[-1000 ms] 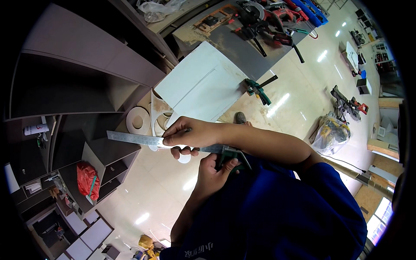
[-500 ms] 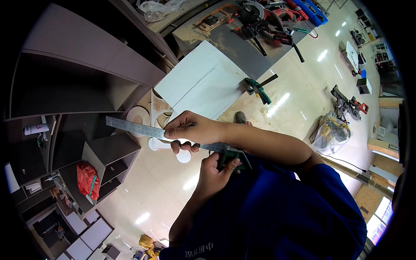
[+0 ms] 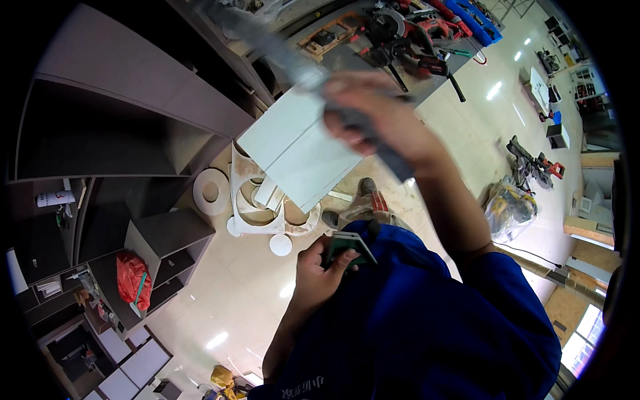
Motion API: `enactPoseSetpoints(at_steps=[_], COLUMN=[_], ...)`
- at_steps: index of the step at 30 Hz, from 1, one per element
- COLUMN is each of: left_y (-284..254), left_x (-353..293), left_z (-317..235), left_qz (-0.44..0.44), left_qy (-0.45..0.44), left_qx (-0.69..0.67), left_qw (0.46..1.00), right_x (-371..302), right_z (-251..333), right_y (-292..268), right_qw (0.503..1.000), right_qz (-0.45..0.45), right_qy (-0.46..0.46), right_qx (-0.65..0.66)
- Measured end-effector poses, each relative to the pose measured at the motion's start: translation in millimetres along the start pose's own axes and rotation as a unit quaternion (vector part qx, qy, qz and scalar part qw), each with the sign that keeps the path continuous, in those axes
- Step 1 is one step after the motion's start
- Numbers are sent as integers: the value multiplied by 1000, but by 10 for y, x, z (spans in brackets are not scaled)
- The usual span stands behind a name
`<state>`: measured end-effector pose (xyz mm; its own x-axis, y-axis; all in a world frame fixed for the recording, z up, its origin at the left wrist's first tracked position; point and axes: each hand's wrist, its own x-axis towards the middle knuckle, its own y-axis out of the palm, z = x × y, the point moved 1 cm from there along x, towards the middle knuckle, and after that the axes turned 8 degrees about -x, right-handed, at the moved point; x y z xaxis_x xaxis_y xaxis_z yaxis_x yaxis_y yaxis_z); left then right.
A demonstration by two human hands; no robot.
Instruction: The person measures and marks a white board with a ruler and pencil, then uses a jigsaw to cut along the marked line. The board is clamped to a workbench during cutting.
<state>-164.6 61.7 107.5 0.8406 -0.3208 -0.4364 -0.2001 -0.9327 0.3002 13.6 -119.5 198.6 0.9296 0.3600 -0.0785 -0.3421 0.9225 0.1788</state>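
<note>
My right hand (image 3: 373, 120) is raised over the bench end, its fingers closed round a long metal ruler (image 3: 290, 63). Motion blurs both; the ruler slants from the upper left down past my wrist. Low in front of my body, my left hand (image 3: 317, 273) grips a small dark green block-like tool (image 3: 350, 248) with a pale edge; its exact kind I cannot make out. Under the ruler and right hand lies a white board (image 3: 283, 137) with a dark line across it. The hand covers part of the board's right side.
Power tools (image 3: 417, 33) crowd the grey workbench at the top. Dark cabinets (image 3: 127, 140) stand on the left, with a red bag (image 3: 133, 277) among them. On the floor below the board are a pale panel with round cut-outs (image 3: 240, 173) and a ring (image 3: 211, 191).
My right hand has swung up and to the right with the ruler, away from my left hand. The left hand keeps the green tool in nearly the same place.
</note>
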Motion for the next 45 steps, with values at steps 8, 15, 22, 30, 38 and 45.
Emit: enactPoseSetpoints(at_steps=[8,15,22,30,38,45], left_y=[-416,-339,285,667,1236,526], left_x=[455,2386,4667,5839,5877,5121], left_z=[199,116,365,840,425,-131], left_qz=[-87,-49,-32,32,-28,-134], left_qy=[73,55,-15,-149,-4,165], left_qx=[-18,80,180,244,702,359], left_qw=[993,994,983,958,712,909], right_x=[-868,-1409,-1619,-1810,-1368,-882], right_z=[-345,-989,-1113,-1402,-1230,-556], right_y=[-1376,-1863,-2639,-3511,-4097,-3685], right_qw=[979,949,961,937,946,972], right_qz=[-190,-299,-230,-239,-198,-165], right_qy=[56,97,122,247,236,119], right_qx=[-44,-36,-98,-70,-101,-119])
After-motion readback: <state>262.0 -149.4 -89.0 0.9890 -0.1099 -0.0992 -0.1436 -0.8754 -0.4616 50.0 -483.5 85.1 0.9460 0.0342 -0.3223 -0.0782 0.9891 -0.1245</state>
